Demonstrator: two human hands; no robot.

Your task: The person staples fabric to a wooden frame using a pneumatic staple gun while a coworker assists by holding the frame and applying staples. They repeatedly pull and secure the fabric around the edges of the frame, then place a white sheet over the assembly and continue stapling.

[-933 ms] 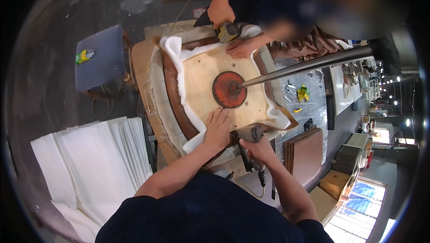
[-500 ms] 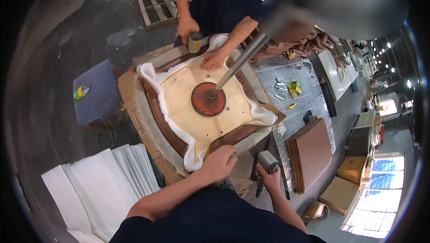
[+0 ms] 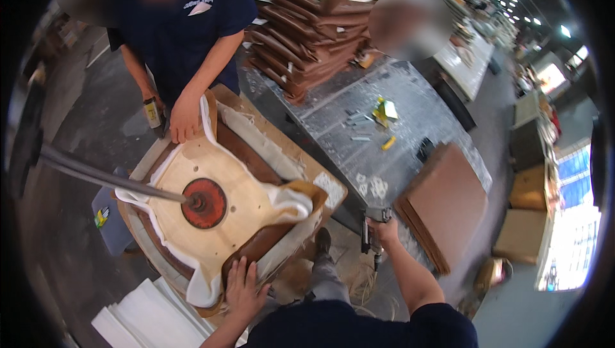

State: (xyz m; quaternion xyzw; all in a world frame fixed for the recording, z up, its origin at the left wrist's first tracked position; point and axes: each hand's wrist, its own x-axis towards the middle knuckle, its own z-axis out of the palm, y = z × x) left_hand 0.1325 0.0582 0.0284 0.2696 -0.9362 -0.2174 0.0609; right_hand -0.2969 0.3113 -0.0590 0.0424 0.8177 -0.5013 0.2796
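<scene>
My left hand lies with its fingers stretched on the near edge of a plywood seat panel, touching the brown cover folded along it. White padding sticks out around the panel's rim and corners. A red disc presses on the panel's middle, at the foot of a metal rod. Off to the right, clear of the panel, my right hand is closed around the grip of a staple gun with a hose below.
Across the panel a co-worker's hand touches the far corner; their other hand holds a staple gun. The right-hand table bears staple strips and stacked brown boards. Brown covered pieces are piled behind. White sheets lie lower left.
My view has swung right, so the panel appears farther left. My left hand, raised with bent fingers before, now rests spread on the cover. The staple gun stays in my right hand.
</scene>
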